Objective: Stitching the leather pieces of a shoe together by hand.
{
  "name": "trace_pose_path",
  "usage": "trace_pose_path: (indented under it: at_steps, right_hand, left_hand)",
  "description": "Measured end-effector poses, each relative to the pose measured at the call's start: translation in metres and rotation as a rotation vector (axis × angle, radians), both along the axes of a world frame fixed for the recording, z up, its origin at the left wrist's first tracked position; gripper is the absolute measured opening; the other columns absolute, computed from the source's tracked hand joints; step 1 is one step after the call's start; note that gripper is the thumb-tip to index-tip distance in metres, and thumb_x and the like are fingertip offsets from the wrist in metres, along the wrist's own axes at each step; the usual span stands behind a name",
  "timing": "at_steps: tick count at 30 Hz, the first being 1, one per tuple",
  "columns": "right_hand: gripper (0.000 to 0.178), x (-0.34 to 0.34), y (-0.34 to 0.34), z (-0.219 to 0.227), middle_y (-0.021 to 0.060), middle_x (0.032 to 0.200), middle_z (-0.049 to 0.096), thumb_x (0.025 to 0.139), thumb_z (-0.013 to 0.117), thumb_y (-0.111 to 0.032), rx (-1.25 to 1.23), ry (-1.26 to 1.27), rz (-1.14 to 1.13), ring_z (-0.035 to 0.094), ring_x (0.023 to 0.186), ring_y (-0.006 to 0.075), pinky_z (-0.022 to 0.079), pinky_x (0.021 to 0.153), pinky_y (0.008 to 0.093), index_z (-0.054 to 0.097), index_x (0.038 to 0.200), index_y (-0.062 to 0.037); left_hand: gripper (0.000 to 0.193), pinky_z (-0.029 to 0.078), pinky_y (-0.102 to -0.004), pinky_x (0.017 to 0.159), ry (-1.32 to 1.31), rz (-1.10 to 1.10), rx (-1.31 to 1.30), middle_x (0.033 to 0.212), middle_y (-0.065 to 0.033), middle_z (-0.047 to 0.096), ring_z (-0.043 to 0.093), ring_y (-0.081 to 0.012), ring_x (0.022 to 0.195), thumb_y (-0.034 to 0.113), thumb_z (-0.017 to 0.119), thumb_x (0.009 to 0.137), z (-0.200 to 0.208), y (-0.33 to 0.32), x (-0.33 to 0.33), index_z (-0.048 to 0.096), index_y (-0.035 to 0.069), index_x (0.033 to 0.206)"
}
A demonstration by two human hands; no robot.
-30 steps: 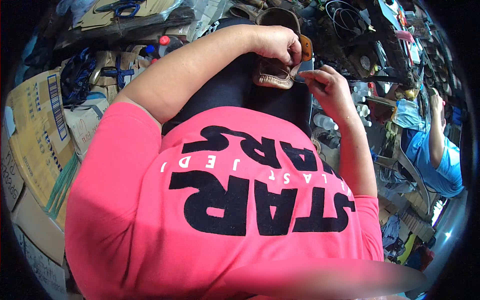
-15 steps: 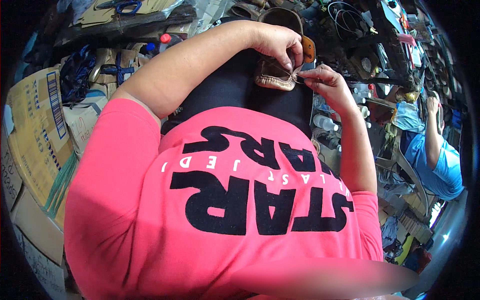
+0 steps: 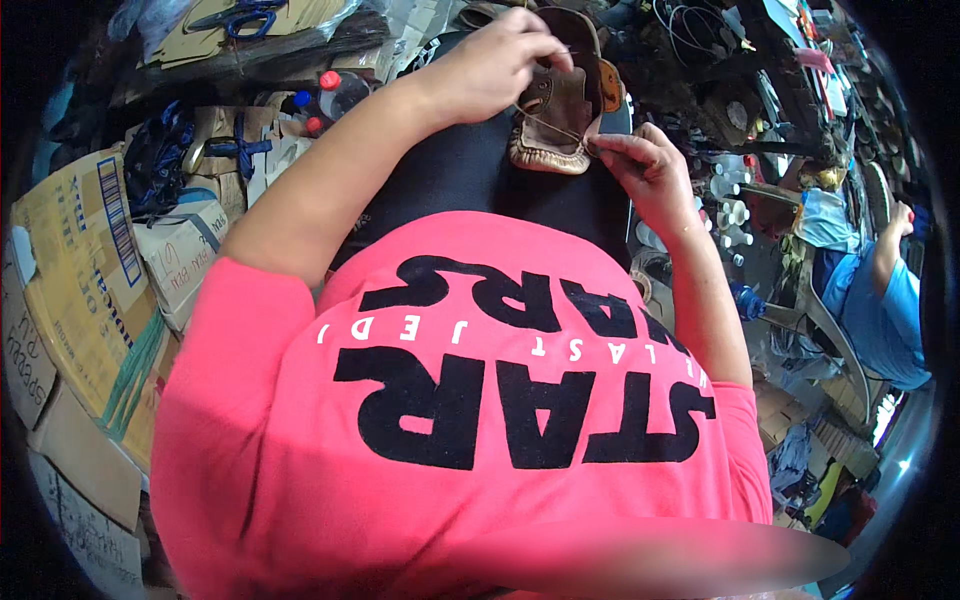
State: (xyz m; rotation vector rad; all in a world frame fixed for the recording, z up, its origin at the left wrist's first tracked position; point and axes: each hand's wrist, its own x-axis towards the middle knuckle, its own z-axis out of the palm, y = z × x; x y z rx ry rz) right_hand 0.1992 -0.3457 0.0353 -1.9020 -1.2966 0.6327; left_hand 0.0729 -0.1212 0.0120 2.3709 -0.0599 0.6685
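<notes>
Near me my pink shirt (image 3: 480,420), then on my dark lap my right hand (image 3: 645,175) w/ fingers pinched shut on a thread (image 3: 548,122) running left to the brown shoe (image 3: 560,110), which my left hand (image 3: 495,65) grips at its far edge, fingers curled closed.

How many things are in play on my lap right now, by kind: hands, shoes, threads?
Hands: 2, the left hand and the right hand
Brown shoe: 1
Thread stretched between the hands: 1
Total: 4
</notes>
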Motion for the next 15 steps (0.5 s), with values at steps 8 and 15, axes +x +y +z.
trace_pose_path:
  at_steps: [8, 15]
  right_hand:
    - [0.028, -0.026, -0.014, -0.009, 0.0048, 0.075, 0.050, 0.080, 0.062, -0.010, -0.031, -0.588, -0.031, 0.053, 0.073, 0.0227, 0.037, 0.080, 0.0388, 0.067, 0.107, -0.0188]
    - [0.032, 0.009, -0.010, -0.012, 0.0041, 0.085, 0.052, 0.081, 0.057, 0.004, -0.112, 0.127, -0.008, 0.055, 0.082, 0.0149, 0.044, 0.079, 0.0257, 0.069, 0.106, -0.0129]
  left_hand:
    - [0.015, 0.045, -0.0321, 0.070, 0.082, 0.104, -0.107, 0.069, -0.0027, 0.054, 0.056, -0.0202, 0.072, 0.008, 0.068, 0.073, 0.007, -0.038, -0.051, 0.069, 0.013, 0.087]
    - [0.009, 0.035, -0.0346, 0.076, 0.052, 0.262, 0.260, 0.072, 0.0020, 0.053, 0.052, -0.0183, 0.082, 0.020, 0.070, 0.072, -0.005, -0.039, -0.036, 0.071, 0.022, 0.081]
